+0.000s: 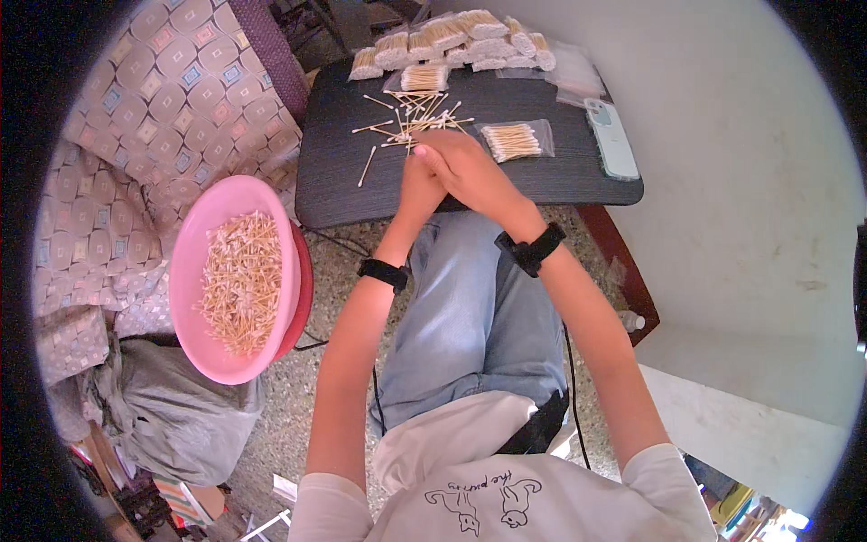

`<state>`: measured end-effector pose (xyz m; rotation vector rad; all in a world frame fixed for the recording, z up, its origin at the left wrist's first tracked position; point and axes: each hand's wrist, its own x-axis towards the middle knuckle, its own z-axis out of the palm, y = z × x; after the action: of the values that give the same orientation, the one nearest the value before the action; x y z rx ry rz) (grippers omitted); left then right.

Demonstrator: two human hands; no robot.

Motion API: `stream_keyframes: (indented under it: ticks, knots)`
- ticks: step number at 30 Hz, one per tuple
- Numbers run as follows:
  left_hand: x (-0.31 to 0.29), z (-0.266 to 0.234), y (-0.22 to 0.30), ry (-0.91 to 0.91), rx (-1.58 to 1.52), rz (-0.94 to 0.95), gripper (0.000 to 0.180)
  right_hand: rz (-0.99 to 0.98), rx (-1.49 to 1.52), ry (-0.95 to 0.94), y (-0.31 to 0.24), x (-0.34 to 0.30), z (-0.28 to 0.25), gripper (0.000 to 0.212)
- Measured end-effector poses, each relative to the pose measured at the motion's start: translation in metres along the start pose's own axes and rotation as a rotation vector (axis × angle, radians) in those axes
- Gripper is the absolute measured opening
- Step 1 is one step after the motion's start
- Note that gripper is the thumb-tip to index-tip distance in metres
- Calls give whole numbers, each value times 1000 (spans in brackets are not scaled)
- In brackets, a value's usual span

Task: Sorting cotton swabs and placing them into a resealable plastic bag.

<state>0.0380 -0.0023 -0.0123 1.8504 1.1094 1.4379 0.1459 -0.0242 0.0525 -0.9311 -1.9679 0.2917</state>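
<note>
My hands come together at the near side of the dark table point(361, 203). My right hand point(474, 172) laps over my left hand point(422, 188), and both look closed against each other. Their fingertips are mostly hidden, so whatever lies between them cannot be made out. Just beyond the fingers is a loose, criss-crossed heap of cotton swabs point(420, 113). One single swab point(368, 167) lies apart, left of my left hand. Right of the heap, a clear bag of cotton swabs point(512, 142) lies flat. Another bagged bundle point(424, 79) sits behind the heap.
Several filled swab bags point(452, 38) are piled along the far edge, beside flat clear bags point(575, 72). A pale phone point(611, 140) lies at the right edge. Left of my legs stands a pink basin point(185, 298) of loose swabs. A white wall point(750, 181) rises on the right.
</note>
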Motion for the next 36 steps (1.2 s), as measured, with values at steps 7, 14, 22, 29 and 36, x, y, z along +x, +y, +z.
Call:
stream_keyframes:
  ticks: [7, 14, 22, 29, 36]
  knots:
    - [0, 6, -13, 233, 258, 308, 14, -14, -201, -197, -9, 11, 19, 38]
    - [-3, 1, -5, 101, 145, 133, 16, -31, -67, 51, 4, 21, 25, 44]
    - [-3, -14, 14, -97, -7, -164, 19, 91, 228, -207, 2, 31, 24, 44]
    - [3, -9, -7, -71, -19, 28, 42, 47, 80, -12, -5, 41, 23, 41]
    - [2, 6, -37, -73, 630, 413, 45, 24, -402, -165, 4, 26, 41, 45]
